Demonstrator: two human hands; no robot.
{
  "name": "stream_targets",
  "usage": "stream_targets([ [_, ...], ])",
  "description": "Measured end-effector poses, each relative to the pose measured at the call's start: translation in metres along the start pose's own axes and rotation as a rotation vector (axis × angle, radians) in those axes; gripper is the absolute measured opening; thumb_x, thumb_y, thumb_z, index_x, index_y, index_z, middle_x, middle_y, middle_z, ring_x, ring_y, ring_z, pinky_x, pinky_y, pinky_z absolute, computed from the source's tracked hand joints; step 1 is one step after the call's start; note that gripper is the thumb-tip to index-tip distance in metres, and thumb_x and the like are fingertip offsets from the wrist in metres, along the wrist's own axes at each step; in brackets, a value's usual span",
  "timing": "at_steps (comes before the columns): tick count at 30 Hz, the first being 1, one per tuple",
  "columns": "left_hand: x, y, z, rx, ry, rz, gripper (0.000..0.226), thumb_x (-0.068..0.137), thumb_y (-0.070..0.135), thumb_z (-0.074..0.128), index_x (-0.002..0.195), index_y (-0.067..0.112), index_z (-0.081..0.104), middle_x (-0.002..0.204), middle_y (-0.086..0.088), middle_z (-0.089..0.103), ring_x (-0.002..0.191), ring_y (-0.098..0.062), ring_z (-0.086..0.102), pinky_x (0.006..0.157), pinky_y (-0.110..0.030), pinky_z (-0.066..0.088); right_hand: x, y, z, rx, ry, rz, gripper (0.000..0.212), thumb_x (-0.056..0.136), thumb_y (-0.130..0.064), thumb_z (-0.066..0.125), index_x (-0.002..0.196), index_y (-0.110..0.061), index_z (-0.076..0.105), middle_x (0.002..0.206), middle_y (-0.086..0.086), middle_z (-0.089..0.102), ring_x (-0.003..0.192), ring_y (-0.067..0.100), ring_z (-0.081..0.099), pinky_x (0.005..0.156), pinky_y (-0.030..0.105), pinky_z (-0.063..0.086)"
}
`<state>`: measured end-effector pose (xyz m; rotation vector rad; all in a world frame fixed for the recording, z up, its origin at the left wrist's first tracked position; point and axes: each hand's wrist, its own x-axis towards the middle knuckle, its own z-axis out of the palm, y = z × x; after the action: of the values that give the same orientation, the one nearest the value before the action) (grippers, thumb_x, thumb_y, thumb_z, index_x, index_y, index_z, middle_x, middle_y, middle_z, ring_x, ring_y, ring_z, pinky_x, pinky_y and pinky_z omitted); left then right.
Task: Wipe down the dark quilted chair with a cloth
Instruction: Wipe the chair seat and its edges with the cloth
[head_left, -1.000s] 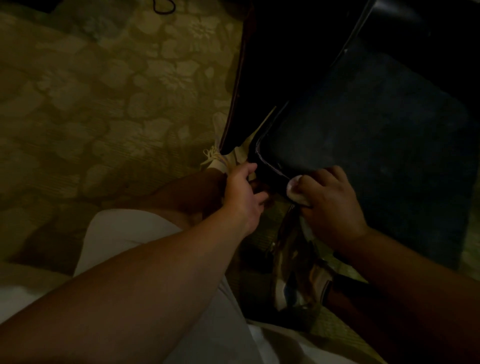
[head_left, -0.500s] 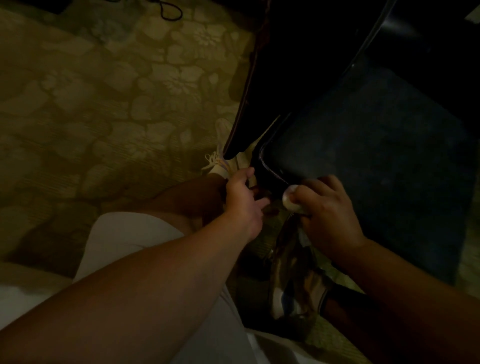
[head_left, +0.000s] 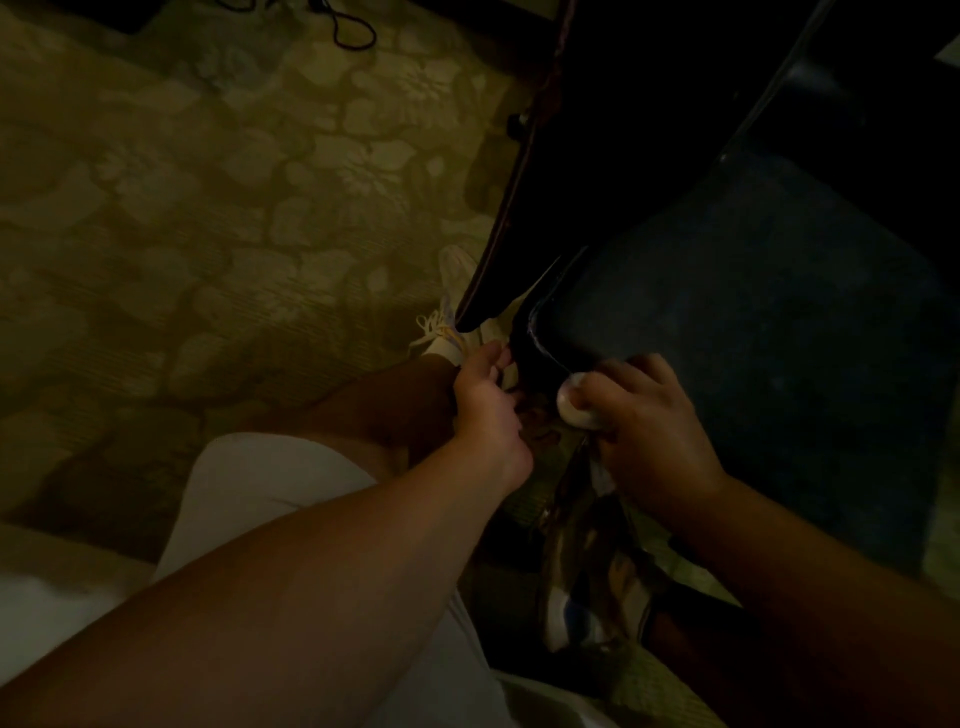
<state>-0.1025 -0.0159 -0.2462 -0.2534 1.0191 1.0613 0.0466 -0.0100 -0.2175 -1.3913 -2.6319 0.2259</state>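
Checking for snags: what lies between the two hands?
In the head view, the chair's dark front corner sits between the left hand and the right hand holding the cloth.

Bare forearms, pale shorts and light lace-up sneakers, seen from above in dim light.

Both forearms are bare, with no sleeves, watch or rings visible on the left hand (head_left: 488, 410) or the right hand (head_left: 644, 421). Pale, whitish shorts (head_left: 270, 499) cover the near left thigh, and below them the knee and shin are bare. A white sneaker (head_left: 452, 322) with light laces shows on the far foot beside the left hand. On the near right, a second shoe (head_left: 582, 587) looks patterned in dark and light patches, with a dark sock (head_left: 691, 613) at the ankle; its details are too dim to make out.
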Motion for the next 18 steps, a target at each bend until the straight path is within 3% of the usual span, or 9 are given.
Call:
stream_targets([
  [3, -0.001, -0.001, -0.002, 0.029, -0.007, 0.007, 0.037, 0.103, 0.057, 0.039, 0.117, 0.035, 0.065, 0.128, -0.016, 0.067, 0.116, -0.04, 0.064, 0.104, -0.058, 0.047, 0.013, -0.004, 0.005, 0.012, 0.033, -0.007, 0.038, 0.068, 0.0, 0.075, 0.097, -0.019, 0.06, 0.096, 0.009, 0.066, 0.085, 0.031, 0.052, 0.065, 0.031, 0.039],
  [5, -0.002, -0.002, -0.002, 0.059, -0.018, 0.016, 0.044, 0.102, 0.059, 0.04, 0.122, 0.032, 0.068, 0.123, -0.015, 0.071, 0.112, -0.037, 0.067, 0.095, -0.052, 0.052, 0.03, -0.014, 0.006, -0.011, 0.04, -0.005, 0.02, 0.078, -0.011, 0.061, 0.097, -0.017, 0.064, 0.097, 0.008, 0.066, 0.087, 0.029, 0.05, 0.065, 0.03, 0.037],
  [8, -0.009, -0.001, 0.001, 0.041, -0.025, 0.022, 0.052, 0.098, 0.062, 0.047, 0.117, 0.021, 0.074, 0.117, -0.015, 0.073, 0.111, -0.033, 0.068, 0.088, -0.045, 0.054, 0.056, -0.031, 0.01, -0.042, 0.01, 0.007, 0.038, 0.079, -0.027, 0.035, 0.1, -0.017, 0.066, 0.1, 0.007, 0.065, 0.093, 0.029, 0.05, 0.066, 0.029, 0.037],
  [11, -0.011, 0.002, 0.001, -0.013, -0.024, 0.032, 0.054, 0.098, 0.064, 0.047, 0.113, 0.021, 0.075, 0.115, -0.014, 0.074, 0.109, -0.032, 0.068, 0.089, -0.046, 0.054, 0.062, -0.036, 0.008, -0.028, 0.011, -0.004, 0.045, 0.077, -0.031, 0.031, 0.099, -0.015, 0.067, 0.098, 0.01, 0.065, 0.092, 0.032, 0.052, 0.063, 0.03, 0.036],
  [13, -0.006, 0.003, 0.001, -0.009, -0.002, 0.059, 0.054, 0.101, 0.063, 0.041, 0.113, 0.022, 0.074, 0.113, -0.012, 0.074, 0.105, -0.03, 0.069, 0.086, -0.044, 0.054, 0.05, -0.029, 0.005, -0.019, -0.02, -0.009, 0.036, 0.078, -0.031, 0.039, 0.099, -0.018, 0.065, 0.1, 0.008, 0.064, 0.092, 0.03, 0.05, 0.064, 0.029, 0.035],
  [15, -0.004, 0.004, 0.001, 0.016, 0.016, 0.069, 0.053, 0.101, 0.064, 0.037, 0.119, 0.027, 0.071, 0.119, -0.014, 0.071, 0.108, -0.035, 0.068, 0.095, -0.05, 0.054, 0.031, -0.02, 0.002, -0.028, -0.042, -0.019, 0.023, 0.076, -0.022, 0.057, 0.098, -0.019, 0.063, 0.099, 0.007, 0.064, 0.09, 0.03, 0.05, 0.064, 0.029, 0.033],
  [18, -0.004, 0.001, 0.001, 0.04, 0.018, 0.051, 0.053, 0.101, 0.067, 0.035, 0.13, 0.034, 0.064, 0.126, -0.017, 0.067, 0.114, -0.04, 0.065, 0.105, -0.058, 0.048, 0.017, -0.015, 0.001, -0.048, -0.075, 0.015, 0.028, 0.069, -0.012, 0.07, 0.095, -0.02, 0.061, 0.096, 0.006, 0.064, 0.088, 0.028, 0.05, 0.063, 0.03, 0.033],
])
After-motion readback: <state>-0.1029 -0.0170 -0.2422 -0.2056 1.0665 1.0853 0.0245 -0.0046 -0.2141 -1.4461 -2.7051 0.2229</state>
